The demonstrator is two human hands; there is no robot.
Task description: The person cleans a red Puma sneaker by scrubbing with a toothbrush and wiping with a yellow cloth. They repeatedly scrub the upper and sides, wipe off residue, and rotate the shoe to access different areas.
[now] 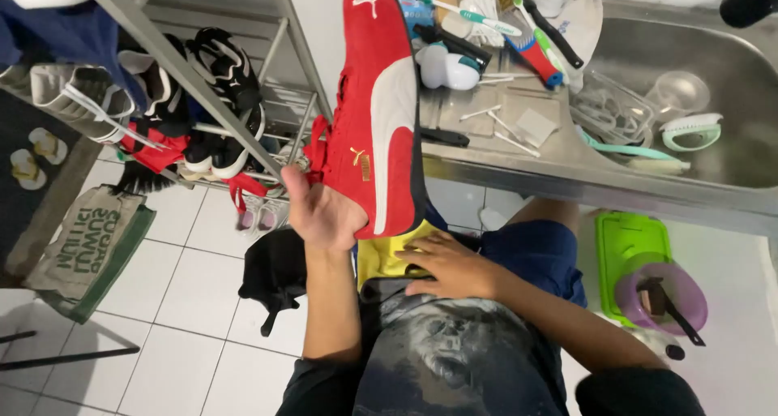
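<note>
My left hand [322, 213] grips the heel end of a red sneaker [377, 100] with a white side stripe and holds it upright, toe pointing away. Its red laces hang loose on the left side. My right hand [450, 266] lies flat, fingers spread, on a yellow cloth [381, 258] on my lap, just under the shoe's heel.
A steel counter [519, 169] and sink [729, 83] hold toothbrushes, a brush, cotton swabs and clear containers. A metal shoe rack [203, 100] with several shoes stands left. A green tray [628, 246] and purple bowl [660, 298] sit on the white tile floor, a cloth bag [89, 246] at left.
</note>
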